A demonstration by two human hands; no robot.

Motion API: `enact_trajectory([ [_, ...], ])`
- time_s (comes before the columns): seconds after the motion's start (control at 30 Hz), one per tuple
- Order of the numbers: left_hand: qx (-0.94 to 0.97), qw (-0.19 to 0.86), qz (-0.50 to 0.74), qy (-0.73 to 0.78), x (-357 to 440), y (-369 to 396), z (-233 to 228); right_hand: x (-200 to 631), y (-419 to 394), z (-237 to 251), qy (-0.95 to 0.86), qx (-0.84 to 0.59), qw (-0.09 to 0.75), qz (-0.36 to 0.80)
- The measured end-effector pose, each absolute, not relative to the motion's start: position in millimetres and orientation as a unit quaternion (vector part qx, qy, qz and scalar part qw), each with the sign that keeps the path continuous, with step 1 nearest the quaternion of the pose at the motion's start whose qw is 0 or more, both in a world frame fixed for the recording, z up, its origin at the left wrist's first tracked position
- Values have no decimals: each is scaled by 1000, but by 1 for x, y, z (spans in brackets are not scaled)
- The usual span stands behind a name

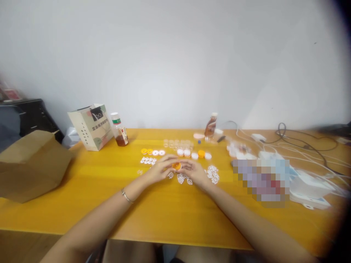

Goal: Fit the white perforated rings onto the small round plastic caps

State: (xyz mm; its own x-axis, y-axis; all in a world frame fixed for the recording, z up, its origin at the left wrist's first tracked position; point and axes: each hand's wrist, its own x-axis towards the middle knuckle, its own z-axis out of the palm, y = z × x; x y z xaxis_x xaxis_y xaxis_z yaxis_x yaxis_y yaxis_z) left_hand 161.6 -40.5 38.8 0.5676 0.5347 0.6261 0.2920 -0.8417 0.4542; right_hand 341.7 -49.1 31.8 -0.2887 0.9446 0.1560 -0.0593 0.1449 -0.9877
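Between my two hands is a small orange round piece with a pale rim (177, 166). The fingers of my left hand (159, 170) curve round its left side, and those of my right hand (195, 172) close on its right. White leaf-shaped lattice pieces (181, 178) lie just below the hands, with a pile of similar white pieces (213, 174) beside my right wrist. Left of my left hand sit several small white parts (148, 160). Behind them is a row of orange and white discs (149, 151). Stacked white and orange round pieces (187, 153) stand beyond my hands.
Clear small cups (178, 144) stand in a row farther back. A bottle of dark liquid (120, 131) and a printed paper bag (93, 128) are at back left, a brown bottle (211, 126) at back right. Cables (298, 146) and white packets clutter the right; a brown paper bag (33, 164) occupies the left.
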Motion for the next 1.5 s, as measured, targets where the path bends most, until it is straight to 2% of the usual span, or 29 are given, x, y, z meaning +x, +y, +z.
enact_trajectory([
  [0.13,871,169,374,269,158,-38,42,344,-50,35,-591,-378,437,563],
  [0.33,825,273,369,329,157,-36,44,348,-51,38,-553,-342,392,650],
  [0.6,821,328,347,313,156,-35,45,348,-49,32,-510,-332,364,705],
  [0.73,834,306,335,313,155,-34,42,345,-52,33,-521,-340,356,697],
  [1.1,888,182,290,308,155,-44,52,340,-66,48,-606,-394,368,585],
  [1.27,900,196,260,290,153,-45,56,341,-66,51,-645,-403,347,549],
  [1.5,914,202,236,263,152,-45,59,345,-65,56,-654,-411,302,559],
])
